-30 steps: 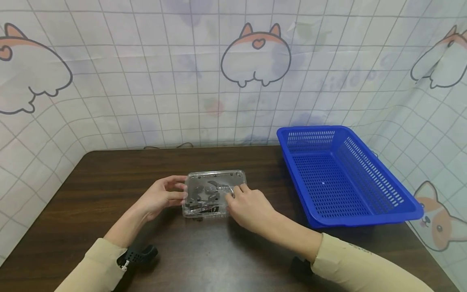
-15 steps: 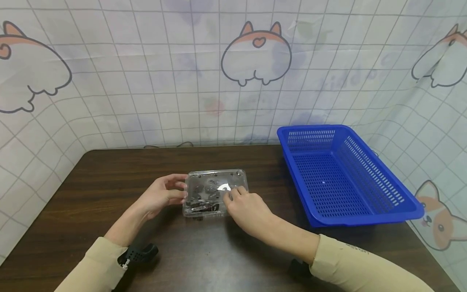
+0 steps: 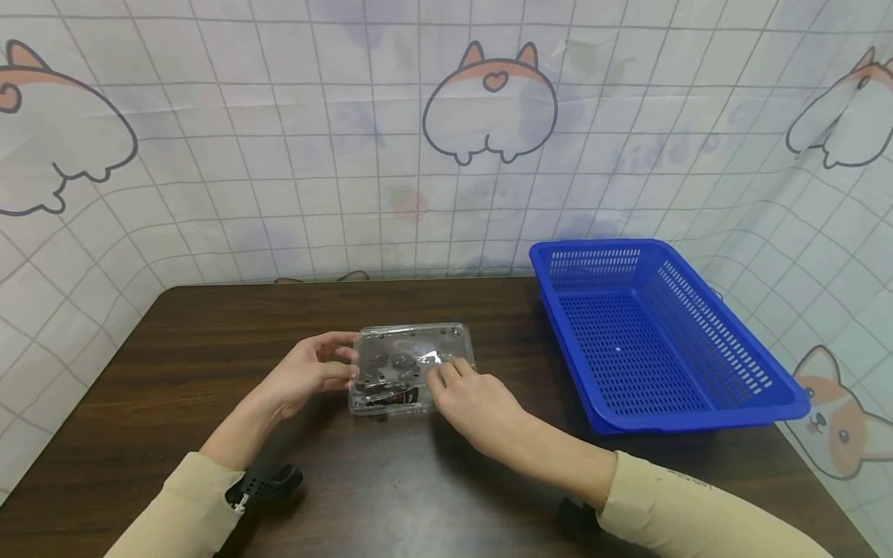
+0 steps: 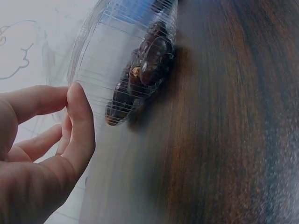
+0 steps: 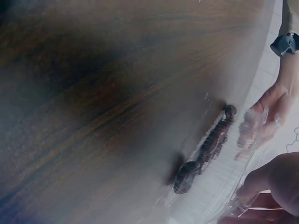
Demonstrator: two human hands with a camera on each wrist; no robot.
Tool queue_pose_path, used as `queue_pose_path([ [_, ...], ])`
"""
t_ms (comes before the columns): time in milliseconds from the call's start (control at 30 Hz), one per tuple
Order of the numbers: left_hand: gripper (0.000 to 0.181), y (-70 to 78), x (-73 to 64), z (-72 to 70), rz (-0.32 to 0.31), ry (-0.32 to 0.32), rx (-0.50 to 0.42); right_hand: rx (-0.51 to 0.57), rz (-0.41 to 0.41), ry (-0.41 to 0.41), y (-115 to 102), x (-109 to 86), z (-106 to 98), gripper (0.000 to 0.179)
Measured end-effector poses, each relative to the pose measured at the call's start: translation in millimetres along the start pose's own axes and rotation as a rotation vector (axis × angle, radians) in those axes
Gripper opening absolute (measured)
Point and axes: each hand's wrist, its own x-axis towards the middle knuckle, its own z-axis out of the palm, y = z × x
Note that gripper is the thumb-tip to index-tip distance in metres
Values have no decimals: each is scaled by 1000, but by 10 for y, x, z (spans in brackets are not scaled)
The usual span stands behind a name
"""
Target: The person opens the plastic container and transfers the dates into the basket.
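Observation:
A shallow clear plastic box point(image 3: 412, 332) sits on the dark wooden table, with dark brown, glossy dates point(image 4: 152, 65) inside. My left hand point(image 3: 307, 373) holds its left edge; in the left wrist view the thumb point(image 4: 80, 109) and index finger meet at the rim. Over the box's right part, my right hand point(image 3: 480, 403) has its fingers curled and pinches clear plastic at the top. Crumpled plastic point(image 5: 240, 207) shows between the thumb point(image 5: 264, 179) and fingers in the right wrist view. The right hand covers the box's front right corner.
A blue slotted plastic basket point(image 3: 628, 349) stands to the right on the table point(image 3: 230, 333). Behind is a tiled-pattern wall covering point(image 3: 314, 155) with cartoon dogs. Each wrist wears a black strap, the left one point(image 3: 261, 487) hanging below the sleeve.
The right hand has shifted slightly left on the box, and the glare on the plastic beside its fingers has changed shape. The left hand keeps its place at the left edge.

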Motion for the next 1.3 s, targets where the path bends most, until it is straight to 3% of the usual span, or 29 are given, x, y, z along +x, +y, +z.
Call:
queue_pose_path([
  [200, 60, -3, 11, -11, -4, 5, 0, 45, 13, 4, 28, -39, 22, 48],
  [367, 60, -9, 22, -18, -14, 8, 1, 90, 19, 48, 53, -36, 14, 45],
  [733, 61, -1, 29, -13, -30, 6, -36, 296, 135, 143, 170, -24, -17, 48],
  [833, 64, 8, 25, -11, -36, 6, -52, 357, 169, 204, 207, -32, -13, 51],
  [1133, 73, 14, 26, -19, -40, 6, -36, 445, 200, 437, 308, 4, 42, 24],
  [1300, 74, 20, 22, -21, -47, 6, -32, 472, 204, 526, 361, 40, 49, 22],
])
